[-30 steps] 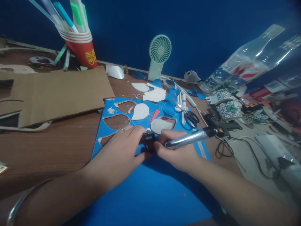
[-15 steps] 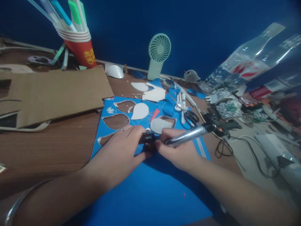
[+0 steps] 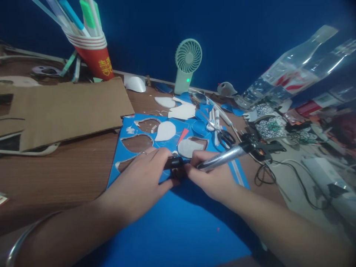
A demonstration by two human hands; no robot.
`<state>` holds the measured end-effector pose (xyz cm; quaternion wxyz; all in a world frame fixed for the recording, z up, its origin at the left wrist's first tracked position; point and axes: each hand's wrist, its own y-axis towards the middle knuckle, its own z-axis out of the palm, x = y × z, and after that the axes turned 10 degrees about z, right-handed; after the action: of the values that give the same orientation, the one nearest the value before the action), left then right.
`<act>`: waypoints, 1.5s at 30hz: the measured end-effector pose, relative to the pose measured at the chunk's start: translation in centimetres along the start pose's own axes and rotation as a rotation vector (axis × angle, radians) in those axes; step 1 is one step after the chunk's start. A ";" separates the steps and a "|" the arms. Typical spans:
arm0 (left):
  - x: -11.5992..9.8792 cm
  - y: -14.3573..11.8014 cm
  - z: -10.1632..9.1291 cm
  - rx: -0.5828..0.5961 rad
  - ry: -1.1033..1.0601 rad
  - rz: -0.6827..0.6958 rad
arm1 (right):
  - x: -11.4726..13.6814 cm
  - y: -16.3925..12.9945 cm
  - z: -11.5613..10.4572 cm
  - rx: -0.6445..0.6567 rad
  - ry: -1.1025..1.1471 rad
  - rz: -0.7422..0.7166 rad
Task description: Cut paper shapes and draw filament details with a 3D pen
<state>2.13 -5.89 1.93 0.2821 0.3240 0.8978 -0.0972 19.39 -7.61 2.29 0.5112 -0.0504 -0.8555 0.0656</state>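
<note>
My right hand (image 3: pixel 217 181) is closed round a silver marker pen (image 3: pixel 224 157), whose black end points to the upper right. In my left hand (image 3: pixel 144 170) the fingers are wrapped round a black marker cap (image 3: pixel 174 162), which faces the marker's tip end. Both hands are close together over a blue foam sheet (image 3: pixel 178 230) with leaf-shaped holes cut in its far part. Just beyond the fingers lie a white leaf-shaped piece (image 3: pixel 166 131), a greyish leaf-shaped piece (image 3: pixel 190 149) and a small red triangle (image 3: pixel 182 135).
Scissors (image 3: pixel 226 138) and white pens lie right of the cut pieces. A green handheld fan (image 3: pixel 189 55) stands at the back. Cardboard (image 3: pixel 72 111) and a red cup (image 3: pixel 97 61) of pens are on the left. Plastic bottles (image 3: pixel 289 74) and a black cable (image 3: pixel 265 176) are on the right.
My right hand and the marker pen have shifted very slightly right. The fan's small light now glows green; before it was reddish. My left hand stays in place.
</note>
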 end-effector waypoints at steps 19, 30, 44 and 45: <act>0.3 -0.2 0.2 -0.012 -0.015 -0.021 | -0.2 0.0 0.0 -0.074 0.039 0.023; 0.3 -0.1 0.3 -0.016 -0.024 -0.031 | -0.3 0.4 -0.1 -0.071 0.096 -0.074; 0.3 -0.2 0.3 -0.031 -0.002 -0.003 | -0.5 0.6 0.0 -0.043 0.066 -0.090; 0.3 -0.2 0.3 -0.031 -0.003 -0.003 | -0.4 0.6 0.0 -0.041 0.063 -0.090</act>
<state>1.98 -5.97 1.57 0.2884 0.3181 0.8992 -0.0842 19.56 -7.12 1.83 0.5391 -0.0245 -0.8416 0.0234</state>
